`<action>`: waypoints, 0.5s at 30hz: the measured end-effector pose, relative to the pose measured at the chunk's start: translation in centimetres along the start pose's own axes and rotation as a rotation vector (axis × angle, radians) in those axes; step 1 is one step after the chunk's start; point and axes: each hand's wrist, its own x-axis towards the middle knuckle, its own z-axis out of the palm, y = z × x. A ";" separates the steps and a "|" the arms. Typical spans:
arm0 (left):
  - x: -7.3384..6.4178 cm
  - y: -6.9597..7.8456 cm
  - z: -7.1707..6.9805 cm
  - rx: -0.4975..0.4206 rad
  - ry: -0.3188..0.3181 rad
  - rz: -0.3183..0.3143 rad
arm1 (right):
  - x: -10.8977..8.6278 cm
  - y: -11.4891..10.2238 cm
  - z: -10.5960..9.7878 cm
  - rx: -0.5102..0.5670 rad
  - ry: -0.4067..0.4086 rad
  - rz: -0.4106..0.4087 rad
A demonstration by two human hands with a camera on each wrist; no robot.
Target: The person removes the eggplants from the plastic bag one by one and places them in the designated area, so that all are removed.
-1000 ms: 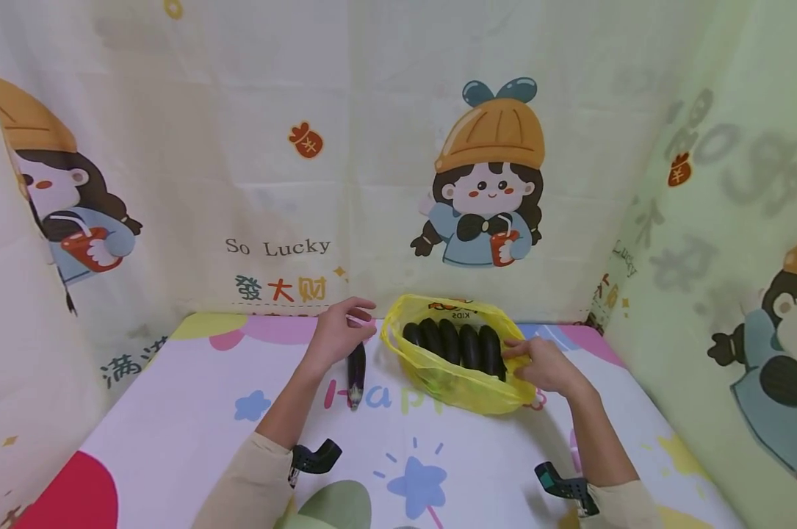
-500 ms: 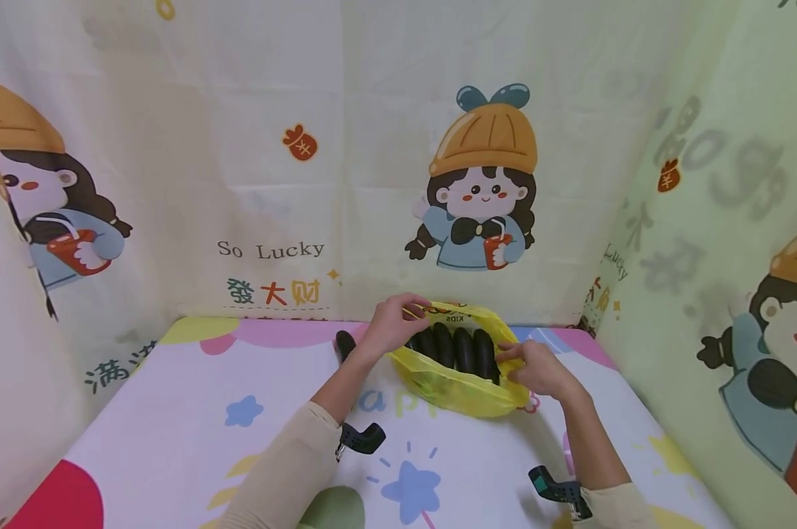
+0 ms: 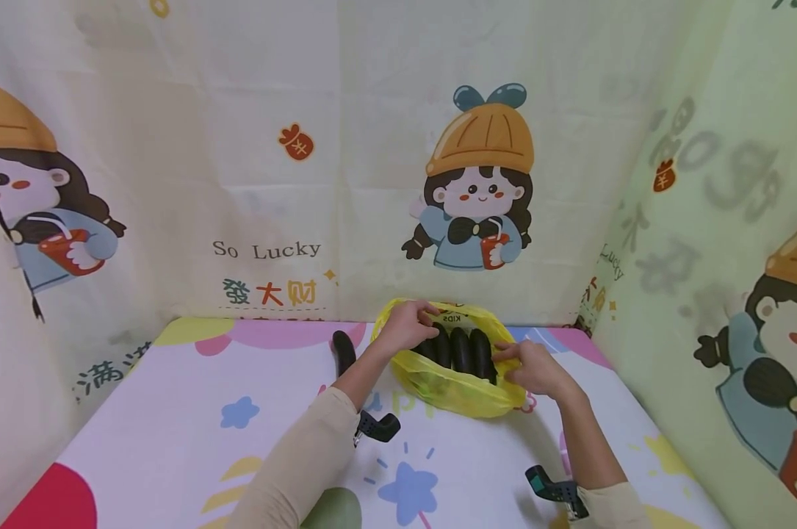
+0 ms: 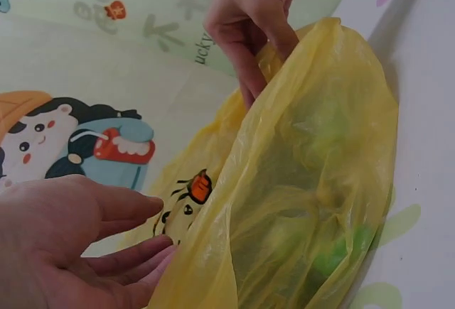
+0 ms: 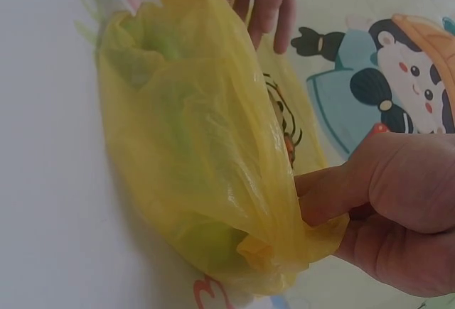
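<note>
The yellow plastic bag (image 3: 438, 389) lies with its mouth wide, and several dark eggplants (image 3: 462, 351) sit side by side inside. My left hand (image 3: 408, 325) reaches over the bag's left part; its fingers extend into the mouth near the leftmost eggplants. In the left wrist view nothing shows between that hand's thumb and fingers, though the tips are partly behind the plastic. At the right end, my right hand (image 5: 405, 209) pinches the bag's edge. One loose eggplant (image 3: 343, 353) lies left of the bag, its lower end hidden behind my left forearm.
A patterned cloth (image 3: 160, 426) covers the table. Printed curtains (image 3: 385, 220) enclose the back and both sides, and the bag lies close to the back one. A black device (image 3: 380, 426) is strapped at the left wrist, another (image 3: 553, 488) at the right.
My left hand has moved right, from above the loose eggplant to the bag's mouth, and then a little further in. My right hand stays at the bag's right edge.
</note>
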 end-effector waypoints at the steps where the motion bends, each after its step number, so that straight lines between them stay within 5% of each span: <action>1: 0.0 0.0 0.0 0.005 -0.004 -0.005 | 0.0 0.0 -0.1 0.001 0.001 0.001; 15: -0.1 -1.6 0.2 0.131 -0.031 -0.106 | -0.2 -0.1 -0.1 0.011 0.006 0.006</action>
